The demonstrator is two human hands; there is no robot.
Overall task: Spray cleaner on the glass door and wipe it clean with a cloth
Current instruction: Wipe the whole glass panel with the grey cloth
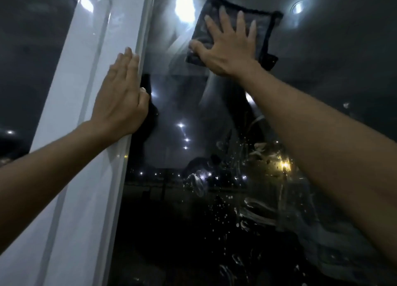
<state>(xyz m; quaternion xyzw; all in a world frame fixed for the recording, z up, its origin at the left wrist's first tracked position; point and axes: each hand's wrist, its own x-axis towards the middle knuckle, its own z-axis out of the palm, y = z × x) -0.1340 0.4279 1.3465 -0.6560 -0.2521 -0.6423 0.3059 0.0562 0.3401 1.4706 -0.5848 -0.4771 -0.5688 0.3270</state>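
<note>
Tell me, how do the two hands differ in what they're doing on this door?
The left hand lies on the white frame; the right hand presses a dark cloth against the glass. The left hand sits lower, the right hand higher up. The left fingers lie close together; the right fingers are spread wide. Both hands are flat and open, on bare forearms.

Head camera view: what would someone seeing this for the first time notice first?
The right hand, fingers spread, presses a dark cloth flat against the glass door near the top centre. Below it, at lower right, wet streaks and droplets smear the dark glass. At left, the left hand rests flat on the white frame.
</note>
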